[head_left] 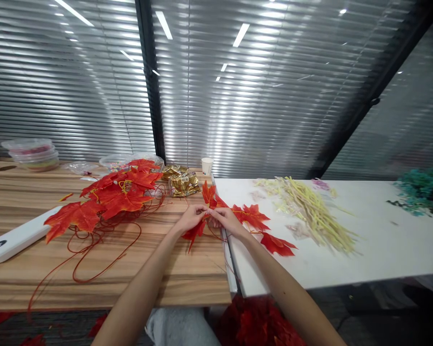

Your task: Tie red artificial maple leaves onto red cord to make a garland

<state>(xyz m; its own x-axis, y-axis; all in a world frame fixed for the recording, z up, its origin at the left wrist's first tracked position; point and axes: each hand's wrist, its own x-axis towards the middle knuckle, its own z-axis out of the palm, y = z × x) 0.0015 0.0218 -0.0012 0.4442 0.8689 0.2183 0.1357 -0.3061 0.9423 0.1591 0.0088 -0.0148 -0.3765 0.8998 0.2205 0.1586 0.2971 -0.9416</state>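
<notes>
Both my hands meet over the seam between two tables, fingertips together on a garland of red artificial maple leaves [254, 217]. My left hand [194, 216] pinches the garland's stem from the left, with one leaf hanging below it. From the right, my right hand [226, 218] closes its fingers on the same spot. Exactly what sits between the fingertips is too small to make out. The garland's other leaves spread to the right onto the white table. A pile of red maple leaves [120, 197] with tangled red cord [90, 250] lies to the left.
On the wooden table [187, 283] are gold packets [184, 185], a paper cup [207, 166], stacked plastic tubs [32, 154] and a long white device [21, 235]. Yellow strips [310, 211] and teal foliage [422, 190] lie on the white table [382, 250]. More red leaves [256, 322] are below the edge.
</notes>
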